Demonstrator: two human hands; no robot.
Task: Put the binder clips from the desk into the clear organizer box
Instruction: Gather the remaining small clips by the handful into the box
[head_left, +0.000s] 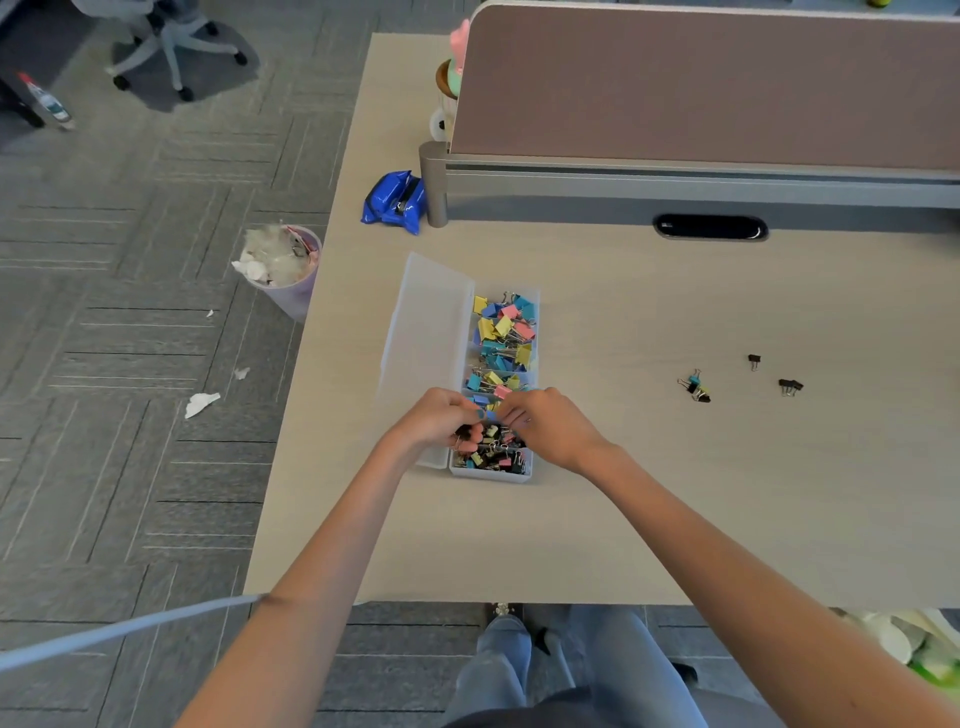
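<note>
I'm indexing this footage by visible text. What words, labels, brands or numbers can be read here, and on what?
No text can be read.
Bottle: it has a label, too blurred to read.
Blue packet: no legible print.
Organizer box: no label visible.

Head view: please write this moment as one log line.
left hand holds black clips over organizer box | right hand beside it, grip unclear | loose clips lie on desk
</note>
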